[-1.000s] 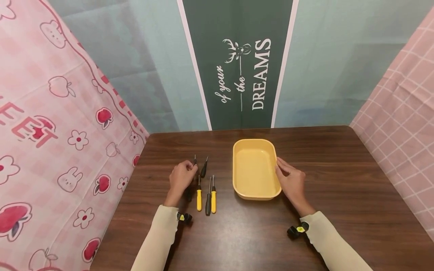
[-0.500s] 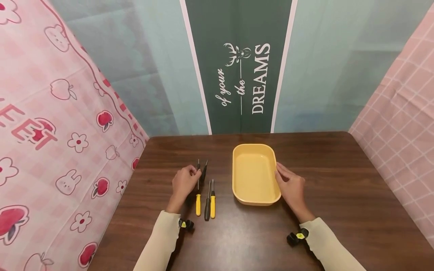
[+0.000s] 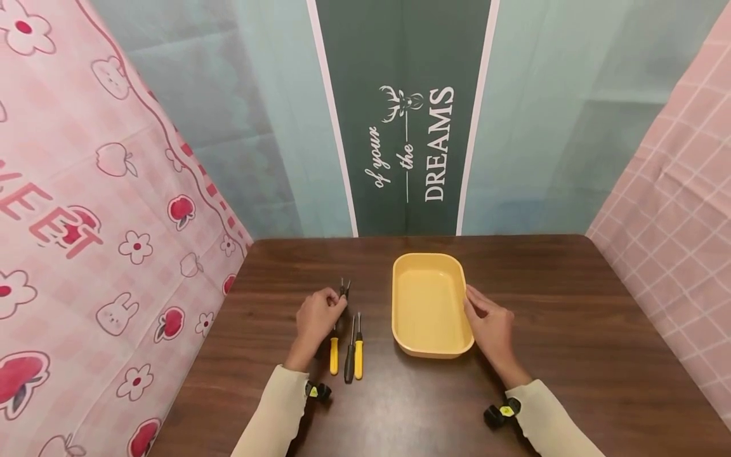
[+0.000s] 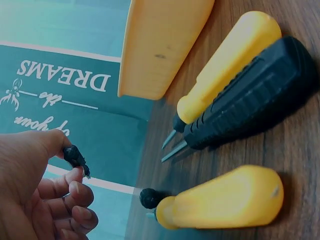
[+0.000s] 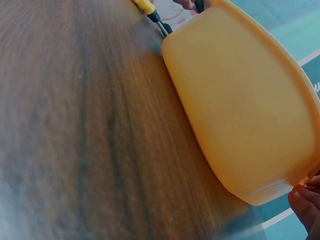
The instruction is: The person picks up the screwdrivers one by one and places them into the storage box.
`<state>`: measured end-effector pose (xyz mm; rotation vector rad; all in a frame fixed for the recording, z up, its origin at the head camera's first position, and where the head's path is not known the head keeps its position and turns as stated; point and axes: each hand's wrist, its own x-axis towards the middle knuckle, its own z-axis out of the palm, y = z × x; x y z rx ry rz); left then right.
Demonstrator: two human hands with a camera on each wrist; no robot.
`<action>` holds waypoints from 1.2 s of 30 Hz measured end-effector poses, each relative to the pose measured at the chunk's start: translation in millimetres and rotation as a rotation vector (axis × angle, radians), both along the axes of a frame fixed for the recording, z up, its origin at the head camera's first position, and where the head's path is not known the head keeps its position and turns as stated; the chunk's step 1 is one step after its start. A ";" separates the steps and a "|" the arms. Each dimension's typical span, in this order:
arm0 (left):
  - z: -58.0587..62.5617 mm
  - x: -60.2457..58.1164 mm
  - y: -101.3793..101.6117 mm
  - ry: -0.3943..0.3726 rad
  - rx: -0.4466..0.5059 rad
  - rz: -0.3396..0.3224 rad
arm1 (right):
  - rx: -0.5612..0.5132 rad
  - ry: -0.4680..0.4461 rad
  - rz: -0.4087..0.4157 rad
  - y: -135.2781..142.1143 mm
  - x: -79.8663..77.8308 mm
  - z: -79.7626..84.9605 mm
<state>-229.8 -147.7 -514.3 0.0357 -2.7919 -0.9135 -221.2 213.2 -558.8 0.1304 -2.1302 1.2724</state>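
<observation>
My left hand [image 3: 320,317] pinches a small black screwdriver [image 4: 75,157] between thumb and fingertips, its tip pointing away in the head view. Beside it another small black screwdriver [image 4: 150,198] lies on the table, mostly hidden by that hand. Closer to me lie a yellow screwdriver [image 3: 334,357], a longer black screwdriver [image 3: 349,365] and a second yellow screwdriver [image 3: 358,360], the last two side by side. To their right stands a yellow tray [image 3: 404,348] with nothing in it. My right hand [image 3: 493,327] pinches the tray's right rim.
All of this is on a dark wood table [image 3: 548,279]. A green cloth [image 3: 274,127] hangs behind its far edge. Pink cloths hang on both sides, a printed one [image 3: 143,279] at the left and a checked one [image 3: 674,209] at the right.
My left hand has moved rightward with the small black screwdriver, close to the other small black one. The right hand keeps its hold on the tray. The head view has tilted up slightly.
</observation>
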 end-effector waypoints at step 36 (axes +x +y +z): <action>2.4 10.1 41.9 0.072 0.012 -0.027 | 0.040 0.063 -0.008 1.6 -0.5 2.8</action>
